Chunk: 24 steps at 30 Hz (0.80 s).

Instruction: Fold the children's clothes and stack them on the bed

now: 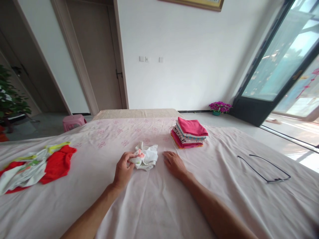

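A small crumpled white garment (149, 156) with a pinkish-orange print lies on the pale sheet in front of me. My left hand (124, 167) pinches its left edge between thumb and fingers. To the right of the garment, my right hand (175, 163) rests palm down on the sheet, fingers stretched out, apart from the cloth and holding nothing. Just beyond my right hand stands a neat stack of folded clothes (189, 134), with a red-pink piece on top and patterned ones beneath. What exact kind of garment the white one is, I cannot tell.
Loose red, white and yellow-green clothes (47, 166) lie in a heap at the left. Dark-framed glasses (275, 180) sit on the sheet (214, 186) at the right. Beyond the sheet's edge are a pink stool (74, 122) and a pot of purple flowers (219, 108).
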Available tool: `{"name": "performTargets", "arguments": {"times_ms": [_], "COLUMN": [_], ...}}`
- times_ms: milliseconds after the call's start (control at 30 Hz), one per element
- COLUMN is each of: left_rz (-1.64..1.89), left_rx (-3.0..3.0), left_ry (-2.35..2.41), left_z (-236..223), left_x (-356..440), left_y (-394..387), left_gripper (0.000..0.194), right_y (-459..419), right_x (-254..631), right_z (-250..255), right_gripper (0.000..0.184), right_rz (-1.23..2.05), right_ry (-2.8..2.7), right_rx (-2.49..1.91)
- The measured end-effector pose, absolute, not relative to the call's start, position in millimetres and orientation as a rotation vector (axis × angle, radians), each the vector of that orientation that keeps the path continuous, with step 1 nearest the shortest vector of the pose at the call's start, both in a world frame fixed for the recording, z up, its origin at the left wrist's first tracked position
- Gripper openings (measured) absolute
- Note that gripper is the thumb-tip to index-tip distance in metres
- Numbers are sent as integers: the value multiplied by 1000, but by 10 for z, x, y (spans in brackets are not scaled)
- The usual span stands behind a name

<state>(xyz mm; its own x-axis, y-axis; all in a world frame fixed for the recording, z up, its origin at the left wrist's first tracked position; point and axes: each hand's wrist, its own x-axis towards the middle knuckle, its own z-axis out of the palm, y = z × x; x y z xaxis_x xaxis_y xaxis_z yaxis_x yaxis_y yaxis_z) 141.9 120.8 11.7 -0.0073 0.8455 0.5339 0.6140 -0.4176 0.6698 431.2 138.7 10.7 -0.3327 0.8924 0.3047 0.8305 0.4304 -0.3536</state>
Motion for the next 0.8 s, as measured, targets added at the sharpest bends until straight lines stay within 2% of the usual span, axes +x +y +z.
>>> {"name": "performTargets", "arguments": {"times_ms": [100, 200, 367, 467, 600, 633, 800], "left_rz": [1328, 1137, 1146, 1178, 1164, 1159, 1250], "left_rx": [2186, 2265, 2294, 2233, 2201, 2193, 2178], "left_ry": [1188, 1088, 1125, 1143, 1117, 1122, 1311], "left_z": [163, 181, 163, 150, 170, 173, 81], "left_x": [1611, 1711, 1713, 1689, 1676, 1675, 1654], "left_y": [926, 797, 843, 862, 834, 835, 968], "left_gripper": [22, 27, 14, 16, 16, 17, 33], "right_y": [1354, 1277, 1090, 992, 931, 930, 1040], "right_x": [4336, 4326, 4120, 3941, 3867, 3889, 4133], "right_z": [142, 198, 316, 359, 362, 365, 455], "right_gripper": [42, 48, 56, 50, 17, 14, 18], "right_rz": [244, 274, 346, 426, 586, 658, 907], "right_ry": [-2175, -2182, -2272, -2362, -2333, -2265, -1537], "right_rx": [-1350, -1163, -943, -874, -938, -941, -896]}}
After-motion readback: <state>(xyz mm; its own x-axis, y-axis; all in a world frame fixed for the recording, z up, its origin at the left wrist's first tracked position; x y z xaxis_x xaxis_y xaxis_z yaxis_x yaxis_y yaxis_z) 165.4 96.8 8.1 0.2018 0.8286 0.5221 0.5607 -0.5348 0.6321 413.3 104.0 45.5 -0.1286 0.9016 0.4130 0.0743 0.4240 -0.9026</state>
